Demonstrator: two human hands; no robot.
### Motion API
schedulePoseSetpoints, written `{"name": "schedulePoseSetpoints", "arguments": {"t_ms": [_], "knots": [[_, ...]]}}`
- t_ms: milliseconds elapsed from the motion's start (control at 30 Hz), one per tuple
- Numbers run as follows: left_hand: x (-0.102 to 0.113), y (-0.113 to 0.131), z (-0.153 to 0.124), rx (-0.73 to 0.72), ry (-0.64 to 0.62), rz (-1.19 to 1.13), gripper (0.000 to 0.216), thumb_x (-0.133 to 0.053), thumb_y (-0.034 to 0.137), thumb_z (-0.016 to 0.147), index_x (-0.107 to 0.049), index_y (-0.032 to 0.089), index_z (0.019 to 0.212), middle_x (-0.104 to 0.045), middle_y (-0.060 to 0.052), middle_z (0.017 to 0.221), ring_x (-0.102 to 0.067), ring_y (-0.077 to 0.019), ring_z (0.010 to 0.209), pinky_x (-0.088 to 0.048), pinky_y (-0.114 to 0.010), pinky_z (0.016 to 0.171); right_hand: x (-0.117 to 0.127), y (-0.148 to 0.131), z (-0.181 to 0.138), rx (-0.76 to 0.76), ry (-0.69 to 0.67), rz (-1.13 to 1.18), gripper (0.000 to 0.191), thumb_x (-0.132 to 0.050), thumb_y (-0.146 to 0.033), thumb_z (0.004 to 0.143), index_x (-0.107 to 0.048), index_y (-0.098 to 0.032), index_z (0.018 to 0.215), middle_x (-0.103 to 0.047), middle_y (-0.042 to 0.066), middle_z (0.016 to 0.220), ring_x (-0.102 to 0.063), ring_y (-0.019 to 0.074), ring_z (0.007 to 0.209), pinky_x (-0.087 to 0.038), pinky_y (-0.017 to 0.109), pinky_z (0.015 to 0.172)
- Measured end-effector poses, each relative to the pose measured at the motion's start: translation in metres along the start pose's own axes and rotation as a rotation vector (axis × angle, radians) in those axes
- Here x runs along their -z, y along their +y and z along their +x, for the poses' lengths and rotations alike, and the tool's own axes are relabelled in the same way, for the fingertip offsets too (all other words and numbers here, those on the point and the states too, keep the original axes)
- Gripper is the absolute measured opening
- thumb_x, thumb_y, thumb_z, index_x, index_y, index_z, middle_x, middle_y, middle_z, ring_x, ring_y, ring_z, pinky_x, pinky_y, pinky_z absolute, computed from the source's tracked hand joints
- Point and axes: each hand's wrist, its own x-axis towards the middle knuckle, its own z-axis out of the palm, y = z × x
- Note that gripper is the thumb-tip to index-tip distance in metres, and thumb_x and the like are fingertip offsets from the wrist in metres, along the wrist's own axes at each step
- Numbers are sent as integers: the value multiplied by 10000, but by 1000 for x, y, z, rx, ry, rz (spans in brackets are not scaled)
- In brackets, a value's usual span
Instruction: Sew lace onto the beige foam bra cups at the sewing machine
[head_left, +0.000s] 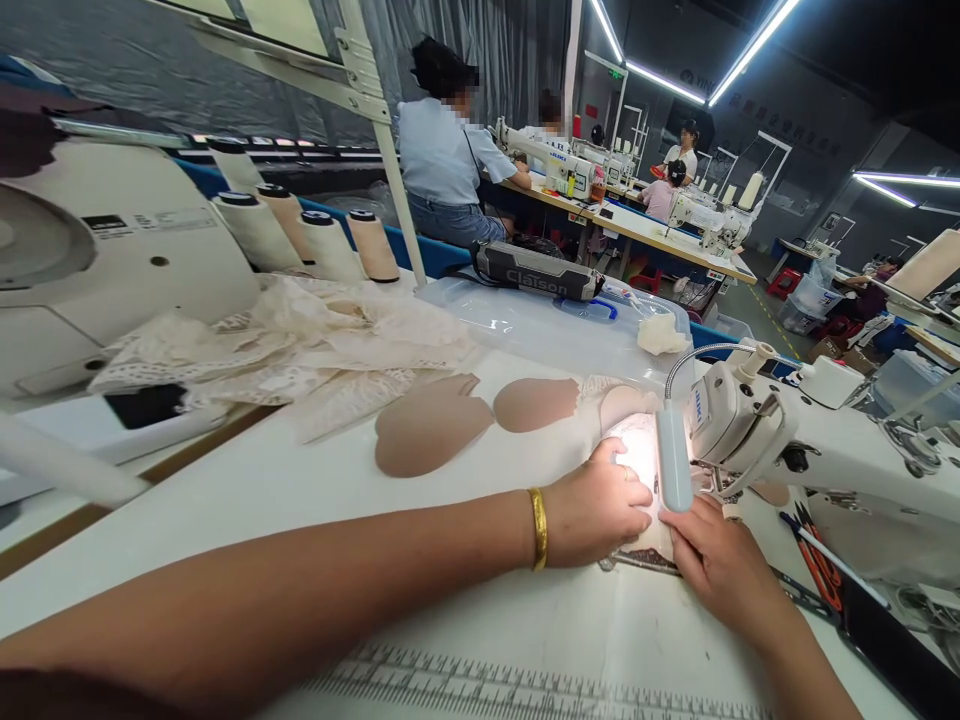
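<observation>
step: I'm feeding fabric piece under sewing machine, I reckon.
grip: L hand + R hand pressing it flat on tabletop, nothing clasped.
next: prob needing even feed, fingers clear of machine.

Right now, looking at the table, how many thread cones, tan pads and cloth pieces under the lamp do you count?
Thread cones: 5
Tan pads: 3, one partly under another
Cloth piece under the lamp: 1
Total: 9
</observation>
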Motion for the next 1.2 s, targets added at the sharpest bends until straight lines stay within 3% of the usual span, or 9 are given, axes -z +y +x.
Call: {"name": "schedulePoseSetpoints", "arguments": {"t_ms": [167,367,500,567,667,733,800,1000,1200], "knots": [[-2,-16,3,-8,-1,-48,178,-543,112,871,-642,197,750,-686,-3,830,-587,-180,764,-343,-463,965,-8,3,3,-40,10,-15,250,-398,-166,971,-623,-261,1023,-679,66,1105,-628,236,947,-461,313,702],[-6,-30,4,27,13,-101,193,-546,111,902,-686,223,832,-715,-31,1051,-615,-223,985,-324,-494,1025,-11,4,3,-69,6,-70,251,-388,-163,967,-609,-260,1035,-680,71,1108,-629,259,1029,-494,327,719],[0,-44,8,359,125,-82,257,-445,118,959,-627,177,1130,-613,-128,1300,-559,-255,1188,-425,-429,1018,-9,4,2,-67,-6,-68,251,-371,-166,973,-606,-252,959,-679,77,1096,-630,255,1034,-498,322,696],[6,-54,6,590,42,-84,348,-395,70,952,-541,158,1255,-618,-128,1282,-583,-223,1173,-478,-357,963,-9,4,2,-69,-8,-71,251,-370,-170,977,-607,-250,961,-680,77,1095,-635,250,1012,-496,323,691],[15,-62,-3,702,-183,-59,191,-514,112,906,-592,164,1072,-692,-82,993,-663,-240,917,-509,-342,782,-8,4,2,-81,-24,-64,236,-378,-184,985,-602,-255,1004,-681,67,1098,-641,244,988,-485,317,675],[21,-59,-9,700,-252,-49,53,-625,214,871,-606,169,853,-657,-57,775,-646,-247,725,-485,-354,684,-8,4,2,-84,-31,-60,237,-373,-185,991,-593,-257,1043,-682,62,1097,-643,241,978,-472,311,663],[24,-49,-14,645,-293,-35,172,-649,286,869,-588,178,750,-615,-47,686,-616,-242,653,-462,-360,645,-8,4,2,-78,-33,-61,235,-368,-181,995,-582,-254,1059,-682,59,1081,-644,234,963,-461,305,659],[17,-12,-7,82,-229,-88,165,-584,19,795,-581,178,750,-660,-45,892,-600,-196,799,-465,-301,691,-7,4,3,-56,-12,-58,193,-402,-167,985,-573,-252,1013,-676,35,972,-641,212,909,-439,284,656],[-6,-4,4,114,-63,-108,64,-589,170,912,-626,164,859,-645,-75,904,-607,-223,902,-509,-339,826,-5,2,3,-47,-6,-57,195,-408,-156,977,-573,-250,1022,-673,39,970,-640,213,919,-441,282,658]]}}
